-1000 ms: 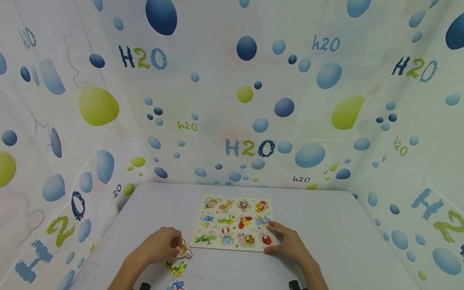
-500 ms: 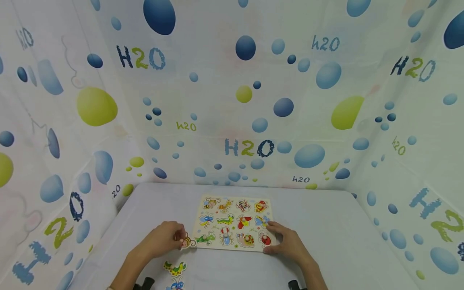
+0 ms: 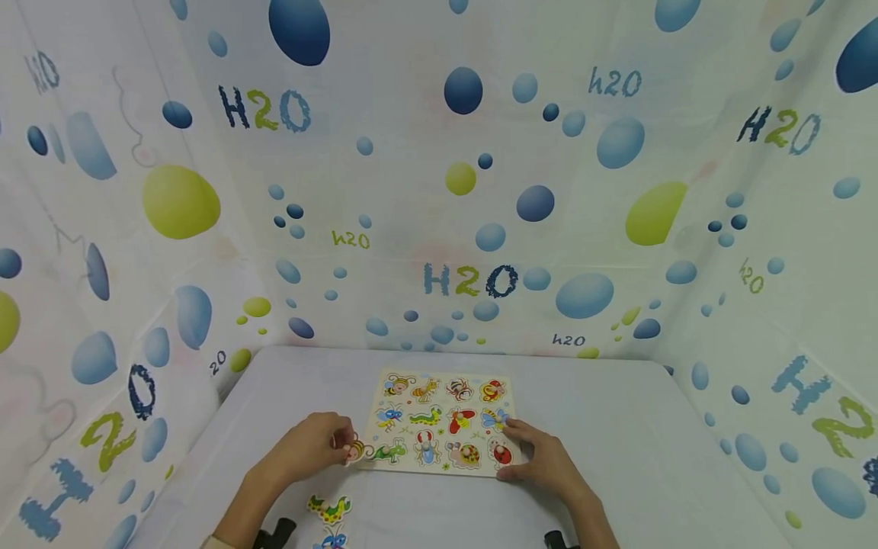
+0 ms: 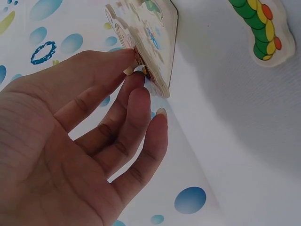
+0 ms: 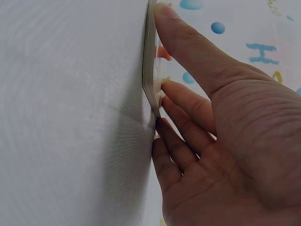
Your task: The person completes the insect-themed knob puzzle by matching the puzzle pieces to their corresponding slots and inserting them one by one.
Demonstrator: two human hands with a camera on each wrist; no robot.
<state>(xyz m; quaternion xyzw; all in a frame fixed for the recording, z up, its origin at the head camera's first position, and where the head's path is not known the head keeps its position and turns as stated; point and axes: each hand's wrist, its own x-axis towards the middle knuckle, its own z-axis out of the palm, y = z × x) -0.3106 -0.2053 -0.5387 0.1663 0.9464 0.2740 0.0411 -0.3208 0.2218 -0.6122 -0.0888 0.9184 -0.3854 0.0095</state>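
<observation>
In the head view my left hand pinches a bee puzzle piece between thumb and fingertips. The piece overlaps the front left corner of a pale wooden puzzle board printed with insects. The left wrist view shows the piece tilted edge-on, the other fingers loosely bent below. My right hand rests spread around the board's front right corner. Seen from the right wrist, its thumb lies on the board and the fingertips touch along its edge.
On the white tabletop, left of the board's front, lie a green caterpillar piece and a blue insect piece, partly cut off by the frame. A curtain with bubble prints surrounds the table at the back and sides.
My left hand has carried the bee piece from above the caterpillar piece up and right to the board's front left corner. The right hand and the board stay in place.
</observation>
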